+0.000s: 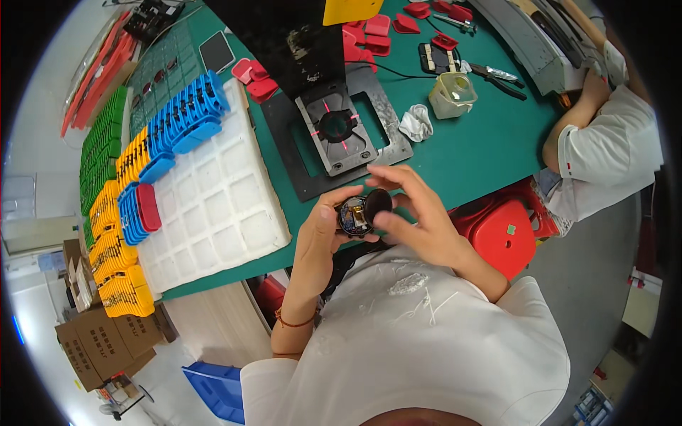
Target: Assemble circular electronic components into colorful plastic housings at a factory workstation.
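Close in front of my chest, my left hand (pixel 320 226) is closed around a round black watch case (pixel 352 217), whose inner circuit parts face up. My right hand (pixel 420 221) pinches a round, dark watch screen (pixel 378 203), tilted up at the right side of the case. A small pale strip shows between case and screen; whether it joins them I cannot make out. Just beyond both hands stands a grey metal fixture (pixel 328 153) with a round black seat, crossed by red light lines, on a dark base plate (pixel 295 167).
Left of the fixture lies a white compartment tray (pixel 231 192), with blue clips (pixel 186 113) and yellow clips (pixel 117 248) beside it. Crumpled white cloth (pixel 416 123), a cloudy tub (pixel 452 96) and pliers (pixel 501 82) lie right. Another person's arm (pixel 579 106) works there, near a red stool (pixel 503 241).
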The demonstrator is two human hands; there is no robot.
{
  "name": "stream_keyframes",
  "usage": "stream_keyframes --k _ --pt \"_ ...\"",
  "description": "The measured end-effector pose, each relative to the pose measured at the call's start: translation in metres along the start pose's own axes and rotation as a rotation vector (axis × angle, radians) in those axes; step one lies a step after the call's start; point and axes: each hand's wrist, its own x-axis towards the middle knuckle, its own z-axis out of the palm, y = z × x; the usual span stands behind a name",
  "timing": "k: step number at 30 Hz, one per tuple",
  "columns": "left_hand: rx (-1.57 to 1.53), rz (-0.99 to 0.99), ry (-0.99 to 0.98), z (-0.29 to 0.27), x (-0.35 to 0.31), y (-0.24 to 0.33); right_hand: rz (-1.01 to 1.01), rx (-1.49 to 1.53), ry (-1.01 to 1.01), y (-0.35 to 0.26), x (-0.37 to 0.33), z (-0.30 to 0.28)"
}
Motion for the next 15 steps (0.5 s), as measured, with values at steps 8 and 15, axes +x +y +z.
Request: stream_keyframes --k 8,15 --pt "0.002 0.002 0.066 0.007 -0.007 0.000 0.351 0.529 0.012 0.011 -0.004 -0.003" --pt "-0.168 -0.006 -0.026 0.006 -0.008 0.005 0.434 0.679 0.061 0.000 -0.008 -0.008"
